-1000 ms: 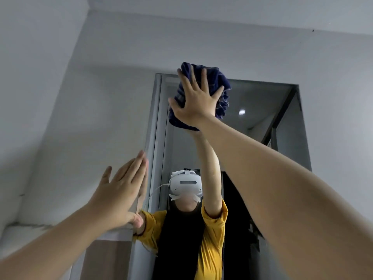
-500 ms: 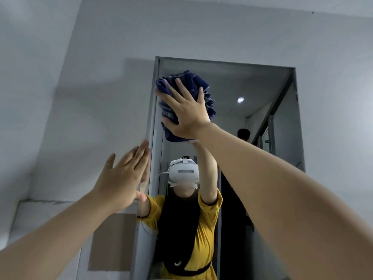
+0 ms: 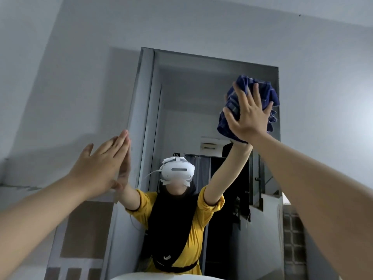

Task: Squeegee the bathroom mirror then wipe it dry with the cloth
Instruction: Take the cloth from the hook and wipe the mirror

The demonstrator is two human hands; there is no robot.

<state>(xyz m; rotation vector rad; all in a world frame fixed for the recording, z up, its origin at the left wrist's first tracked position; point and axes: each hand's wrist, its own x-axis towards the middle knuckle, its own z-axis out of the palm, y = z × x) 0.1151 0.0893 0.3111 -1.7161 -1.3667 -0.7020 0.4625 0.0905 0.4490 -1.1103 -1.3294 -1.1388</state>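
Grey bathroom wall [image 3: 201, 27] frames a tall mirror [image 3: 181, 98] w/ a reflected person in yellow top and white headset [image 3: 177, 170]. Right hand [image 3: 249, 116], fingers spread, presses a bunched blue cloth [image 3: 232, 110] flat against the glass near the mirror's upper right; grip is a flat palm on the cloth, not a closed fist. Left hand [image 3: 99, 168] is empty, fingers straight and together, palm resting at the mirror's left edge, approx. mid-height.
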